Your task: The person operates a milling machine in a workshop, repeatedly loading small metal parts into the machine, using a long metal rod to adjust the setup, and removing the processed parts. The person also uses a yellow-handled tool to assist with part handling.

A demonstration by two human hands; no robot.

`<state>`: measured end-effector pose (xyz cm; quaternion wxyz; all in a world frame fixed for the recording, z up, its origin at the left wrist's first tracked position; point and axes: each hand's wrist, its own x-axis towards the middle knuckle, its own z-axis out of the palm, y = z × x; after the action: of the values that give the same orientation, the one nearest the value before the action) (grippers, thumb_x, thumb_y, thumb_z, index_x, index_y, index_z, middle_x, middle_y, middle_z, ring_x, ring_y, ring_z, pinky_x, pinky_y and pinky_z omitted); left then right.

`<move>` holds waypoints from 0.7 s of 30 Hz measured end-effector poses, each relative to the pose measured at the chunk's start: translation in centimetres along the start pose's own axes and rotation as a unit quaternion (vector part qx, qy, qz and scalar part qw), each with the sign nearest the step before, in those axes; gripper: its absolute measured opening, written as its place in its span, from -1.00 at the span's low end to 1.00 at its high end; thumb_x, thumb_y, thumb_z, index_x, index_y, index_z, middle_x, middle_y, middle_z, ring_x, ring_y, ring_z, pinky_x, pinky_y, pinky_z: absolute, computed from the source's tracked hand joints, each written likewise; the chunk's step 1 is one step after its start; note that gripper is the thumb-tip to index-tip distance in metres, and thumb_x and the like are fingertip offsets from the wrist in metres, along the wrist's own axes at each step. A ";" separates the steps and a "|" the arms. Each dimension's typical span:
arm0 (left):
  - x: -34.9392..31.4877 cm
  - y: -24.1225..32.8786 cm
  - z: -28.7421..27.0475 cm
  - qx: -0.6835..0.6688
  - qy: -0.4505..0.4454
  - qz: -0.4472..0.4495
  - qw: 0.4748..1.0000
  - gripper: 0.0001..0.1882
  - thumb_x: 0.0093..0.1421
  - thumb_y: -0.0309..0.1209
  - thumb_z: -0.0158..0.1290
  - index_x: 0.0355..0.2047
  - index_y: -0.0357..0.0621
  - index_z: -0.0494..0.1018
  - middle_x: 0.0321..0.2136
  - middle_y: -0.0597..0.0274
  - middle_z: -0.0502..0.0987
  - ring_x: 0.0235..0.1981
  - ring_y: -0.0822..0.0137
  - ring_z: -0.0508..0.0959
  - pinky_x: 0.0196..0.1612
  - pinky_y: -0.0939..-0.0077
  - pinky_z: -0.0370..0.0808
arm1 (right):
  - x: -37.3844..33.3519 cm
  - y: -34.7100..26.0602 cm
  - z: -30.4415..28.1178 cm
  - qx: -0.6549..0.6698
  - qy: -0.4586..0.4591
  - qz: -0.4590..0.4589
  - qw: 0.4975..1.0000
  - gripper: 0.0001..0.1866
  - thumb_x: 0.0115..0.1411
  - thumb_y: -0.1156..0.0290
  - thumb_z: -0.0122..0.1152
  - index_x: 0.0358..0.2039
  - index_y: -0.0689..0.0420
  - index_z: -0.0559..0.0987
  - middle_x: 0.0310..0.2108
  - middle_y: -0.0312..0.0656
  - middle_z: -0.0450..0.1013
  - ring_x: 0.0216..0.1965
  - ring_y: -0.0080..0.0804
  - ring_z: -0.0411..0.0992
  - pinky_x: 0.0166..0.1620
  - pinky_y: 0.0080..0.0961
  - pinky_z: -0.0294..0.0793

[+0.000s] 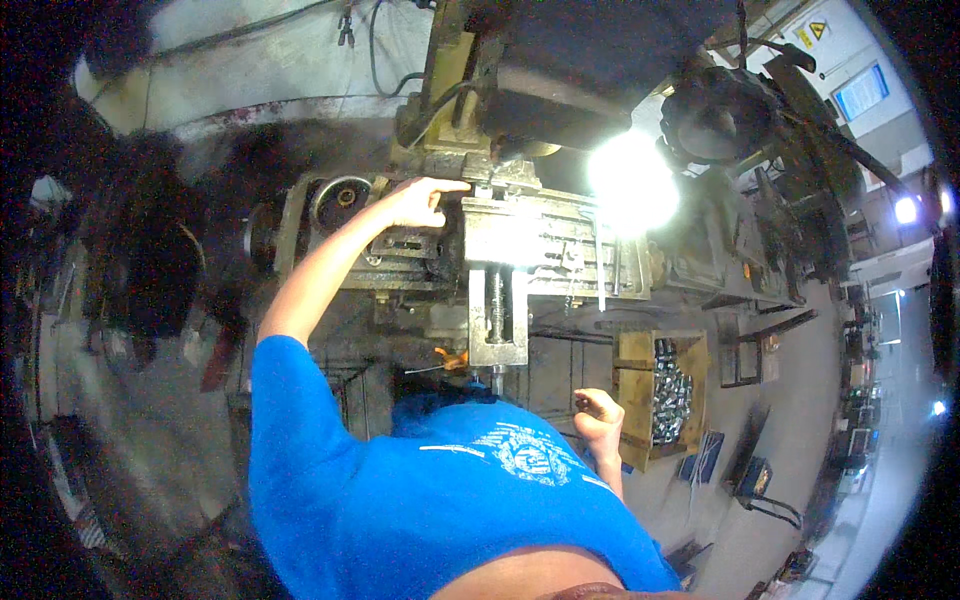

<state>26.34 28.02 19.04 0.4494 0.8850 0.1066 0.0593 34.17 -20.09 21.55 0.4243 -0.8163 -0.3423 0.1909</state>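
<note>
My left hand (415, 204) reaches to the far end of a metal machine vise (502, 232), index finger stretched out and the other fingers bent. Its fingertip is at the vise jaws, beside a small metal piece (483, 190); whether it touches is hard to tell. The vise sits on a slotted machine table (580, 262), its screw (497, 305) pointing towards me. Near my body on the right, my right hand (598, 415) is closed with curled fingers. What it holds, if anything, is hidden.
A wooden box (634, 400) of small shiny metal parts (672, 392) stands right of my right hand. An orange-handled tool (452, 359) lies left of the vise's near end. A bright lamp (632, 183) glares over the table's right side. A handwheel (343, 203) is at left.
</note>
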 end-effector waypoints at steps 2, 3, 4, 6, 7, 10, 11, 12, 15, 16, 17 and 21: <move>0.3 0.2 -0.1 0.033 -0.038 0.002 0.999 -0.24 -0.26 -0.38 0.09 0.09 0.10 0.25 -0.72 0.37 0.24 -0.65 0.49 0.24 -0.55 0.59 0.26 | -0.5 -0.1 0.1 -0.017 0.013 0.001 1.000 -0.64 -0.30 0.53 0.08 -0.35 0.23 0.54 -0.41 -0.13 0.47 -0.43 -0.43 0.43 -0.30 -0.58 0.41; 0.3 0.8 0.0 0.066 -0.044 0.009 0.997 -0.23 -0.27 -0.37 0.10 0.10 0.09 0.24 -0.72 0.35 0.24 -0.65 0.46 0.25 -0.54 0.57 0.27 | -0.8 0.0 0.2 -0.023 0.015 0.000 1.000 -0.63 -0.30 0.53 0.08 -0.35 0.24 0.54 -0.41 -0.12 0.47 -0.43 -0.42 0.43 -0.30 -0.58 0.41; 0.3 1.4 0.0 0.098 -0.050 0.017 0.994 -0.21 -0.27 -0.35 0.10 0.10 0.08 0.23 -0.72 0.34 0.25 -0.65 0.44 0.26 -0.54 0.56 0.28 | -1.1 0.2 0.3 -0.029 0.017 0.000 0.999 -0.63 -0.31 0.53 0.09 -0.35 0.24 0.54 -0.40 -0.11 0.47 -0.43 -0.40 0.43 -0.31 -0.57 0.41; 0.5 2.5 -0.4 0.098 -0.058 -0.010 0.993 -0.21 -0.29 -0.32 0.12 0.09 0.08 0.24 -0.59 0.24 0.42 -0.53 0.34 0.42 -0.42 0.47 0.38 | -1.4 0.2 0.4 -0.039 0.022 -0.005 0.999 -0.63 -0.31 0.53 0.09 -0.36 0.24 0.53 -0.40 -0.10 0.46 -0.43 -0.38 0.43 -0.32 -0.56 0.41; 0.8 1.7 -0.1 0.091 -0.052 -0.005 0.994 -0.21 -0.29 -0.32 0.12 0.09 0.06 0.24 -0.57 0.22 0.43 -0.51 0.33 0.42 -0.41 0.47 0.38 | -1.5 0.0 0.3 -0.042 0.024 -0.008 0.999 -0.63 -0.32 0.53 0.09 -0.36 0.25 0.53 -0.40 -0.10 0.46 -0.43 -0.38 0.43 -0.32 -0.56 0.41; 2.1 -0.5 0.8 0.082 -0.044 0.021 0.995 -0.28 -0.30 -0.31 0.13 0.01 -0.02 0.30 -0.54 0.20 0.42 -0.50 0.32 0.41 -0.41 0.46 0.37 | -1.5 -0.7 0.4 -0.063 0.026 -0.019 0.998 -0.63 -0.32 0.54 0.09 -0.35 0.25 0.53 -0.40 -0.10 0.46 -0.44 -0.36 0.43 -0.34 -0.55 0.41; 2.3 -0.1 1.0 0.092 -0.020 0.061 0.994 -0.32 -0.30 -0.31 0.12 -0.03 -0.05 0.33 -0.60 0.23 0.38 -0.54 0.35 0.38 -0.45 0.48 0.35 | -1.7 -0.8 0.4 -0.071 0.029 -0.020 0.997 -0.62 -0.32 0.54 0.09 -0.35 0.25 0.53 -0.40 -0.10 0.46 -0.44 -0.35 0.43 -0.34 -0.55 0.41; 2.4 0.4 1.1 0.101 0.006 0.101 0.990 -0.36 -0.31 -0.31 0.11 -0.07 -0.08 0.35 -0.66 0.26 0.33 -0.58 0.38 0.35 -0.49 0.50 0.33 | -1.8 -0.8 0.4 -0.077 0.031 -0.021 0.996 -0.63 -0.31 0.54 0.09 -0.35 0.25 0.53 -0.40 -0.10 0.46 -0.44 -0.34 0.43 -0.35 -0.55 0.41; 2.9 1.3 0.6 0.069 -0.089 -0.004 0.994 -0.38 -0.31 -0.32 0.14 -0.11 -0.10 0.37 -0.48 0.16 0.46 -0.42 0.26 0.44 -0.33 0.42 0.39 | -2.2 -0.5 0.6 -0.091 0.033 -0.025 0.995 -0.63 -0.31 0.54 0.10 -0.35 0.25 0.53 -0.40 -0.09 0.45 -0.45 -0.33 0.42 -0.35 -0.55 0.40; 3.1 1.3 0.5 0.056 -0.107 -0.015 0.993 -0.37 -0.31 -0.30 0.15 -0.11 -0.10 0.37 -0.40 0.10 0.50 -0.36 0.17 0.48 -0.26 0.36 0.42 | -2.4 -0.4 0.6 -0.094 0.032 -0.026 0.995 -0.63 -0.31 0.53 0.10 -0.35 0.25 0.53 -0.40 -0.09 0.45 -0.44 -0.32 0.43 -0.35 -0.55 0.40; 3.5 0.3 0.7 0.051 -0.096 0.008 0.994 -0.38 -0.31 -0.32 0.15 -0.12 -0.12 0.37 -0.40 0.10 0.50 -0.36 0.20 0.48 -0.27 0.38 0.42 | -2.4 -0.3 0.7 -0.097 0.031 -0.028 0.994 -0.63 -0.30 0.52 0.10 -0.35 0.25 0.53 -0.40 -0.09 0.45 -0.44 -0.32 0.43 -0.35 -0.55 0.40; 3.9 -0.3 0.8 0.033 -0.110 0.023 0.993 -0.42 -0.30 -0.38 0.16 -0.15 -0.20 0.39 -0.39 0.13 0.51 -0.38 0.33 0.46 -0.27 0.46 0.41 | -2.3 -0.4 1.1 -0.083 0.025 -0.002 0.996 -0.63 -0.30 0.50 0.11 -0.35 0.25 0.53 -0.40 -0.09 0.45 -0.43 -0.31 0.43 -0.34 -0.54 0.40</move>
<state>30.21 28.52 18.38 0.4271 0.9028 0.0382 -0.0318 31.76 -21.02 21.30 0.3641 -0.8524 -0.3481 0.1405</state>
